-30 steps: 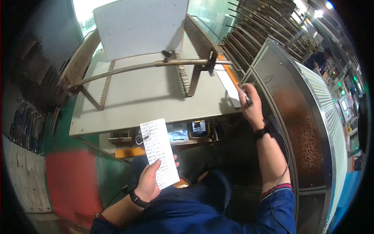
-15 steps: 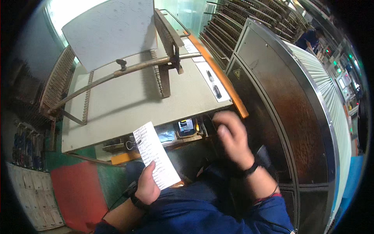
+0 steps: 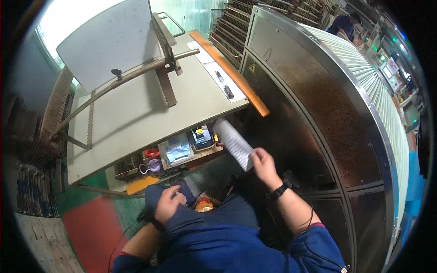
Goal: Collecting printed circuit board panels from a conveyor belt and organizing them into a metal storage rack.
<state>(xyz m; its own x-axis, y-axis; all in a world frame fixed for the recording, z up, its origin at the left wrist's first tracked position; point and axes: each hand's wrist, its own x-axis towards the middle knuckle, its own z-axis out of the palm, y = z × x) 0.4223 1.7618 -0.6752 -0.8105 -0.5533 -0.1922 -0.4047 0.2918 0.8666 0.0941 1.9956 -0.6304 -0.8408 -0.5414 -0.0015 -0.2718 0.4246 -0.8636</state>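
Observation:
A white sheet of paper (image 3: 234, 144) covered with rows of handwriting, blurred by motion, is pinched at its lower end between the thumb and fingers of my right hand (image 3: 265, 169). Its far end reaches beside the table's front right corner. My left hand (image 3: 167, 205) is over my lap with nothing in it, its fingers loosely bent and apart. In the lower shelf of the table, a dark device with a lit screen (image 3: 202, 137) rests beside a clear plastic packet (image 3: 178, 152) and a purple cup (image 3: 155, 167).
On the pale tabletop (image 3: 127, 123) stands a metal rack (image 3: 136, 78) holding a large upright grey panel (image 3: 109, 45). Pens (image 3: 225, 85) lie on white paper by the orange edge strip (image 3: 232, 73). A tall metal cabinet (image 3: 309, 95) rises at right. Further back is another person (image 3: 342, 26).
The written sheet has passed from my left hand to my right and moved rightward. My left hand has let go and dropped toward my lap. The view has shifted right.

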